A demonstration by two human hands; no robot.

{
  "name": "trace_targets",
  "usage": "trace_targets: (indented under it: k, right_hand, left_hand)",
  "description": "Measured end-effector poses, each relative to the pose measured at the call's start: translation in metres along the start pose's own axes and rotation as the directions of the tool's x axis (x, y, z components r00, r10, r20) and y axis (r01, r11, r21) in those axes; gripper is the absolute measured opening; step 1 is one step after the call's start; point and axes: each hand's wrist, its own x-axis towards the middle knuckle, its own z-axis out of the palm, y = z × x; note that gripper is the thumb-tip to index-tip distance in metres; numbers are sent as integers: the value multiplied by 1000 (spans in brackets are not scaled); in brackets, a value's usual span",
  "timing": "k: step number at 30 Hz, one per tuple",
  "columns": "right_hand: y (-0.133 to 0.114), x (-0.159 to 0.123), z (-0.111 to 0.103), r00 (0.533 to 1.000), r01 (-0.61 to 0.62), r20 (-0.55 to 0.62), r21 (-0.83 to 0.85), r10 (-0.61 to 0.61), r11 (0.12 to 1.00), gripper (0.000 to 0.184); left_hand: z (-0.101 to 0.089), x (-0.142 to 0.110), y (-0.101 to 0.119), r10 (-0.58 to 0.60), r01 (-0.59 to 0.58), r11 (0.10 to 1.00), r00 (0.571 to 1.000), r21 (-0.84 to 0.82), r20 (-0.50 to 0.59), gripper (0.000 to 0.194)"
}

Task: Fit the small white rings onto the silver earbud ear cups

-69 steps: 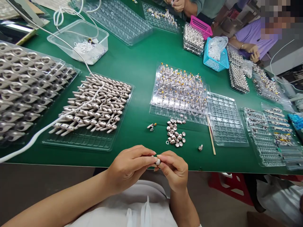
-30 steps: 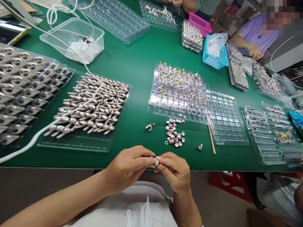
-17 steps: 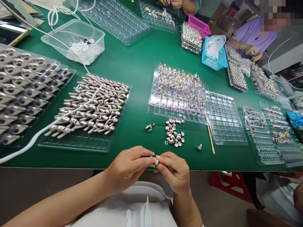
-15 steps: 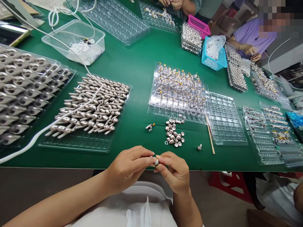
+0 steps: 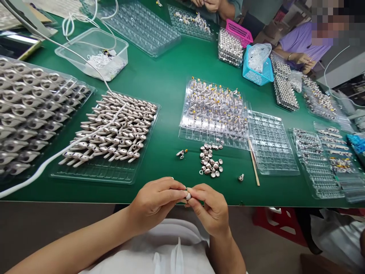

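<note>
Close to the table's front edge, my left hand (image 5: pixel 158 201) and my right hand (image 5: pixel 210 208) meet fingertip to fingertip. Both pinch one small pale earbud piece (image 5: pixel 188 196); fingers cover most of it. Just beyond them lies a loose cluster of small round earbud caps (image 5: pixel 209 163), some showing their hollow side. Left of the cluster is an earbud part with a yellow tip (image 5: pixel 181 153). To the right, a single small earbud piece (image 5: pixel 241 177) lies apart. Behind the caps stands a clear tray (image 5: pixel 213 108) filled with yellow-tipped earbud parts.
At left, a tray (image 5: pixel 131 176) bears stemmed earbud shells under a white cable (image 5: pixel 85 136). A clear bin (image 5: pixel 65 53) of white pieces stands behind. A wooden stick (image 5: pixel 254 167) lies beside a clear tray (image 5: pixel 273 144). Co-workers sit across the table, near a blue basket (image 5: pixel 258 76).
My hands stay together on the earbud piece, with only a slight shift of the fingers. The whole view has shifted slightly. A co-worker's hands at far right have moved.
</note>
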Motion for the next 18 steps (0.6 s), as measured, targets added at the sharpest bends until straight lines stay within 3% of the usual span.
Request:
trace_targets:
  k: [11, 18]
  right_hand:
    - [-3, 1, 1, 1000, 1, -26, -25, -1, 1000, 35]
    - [-7, 1, 9, 997, 42, -65, -126, -51, 991, 29]
  left_hand:
    - [0, 0, 1, 38, -38, 997, 999, 62, -5, 17]
    - [0, -8, -6, 65, -67, 987, 998, 143, 18, 18]
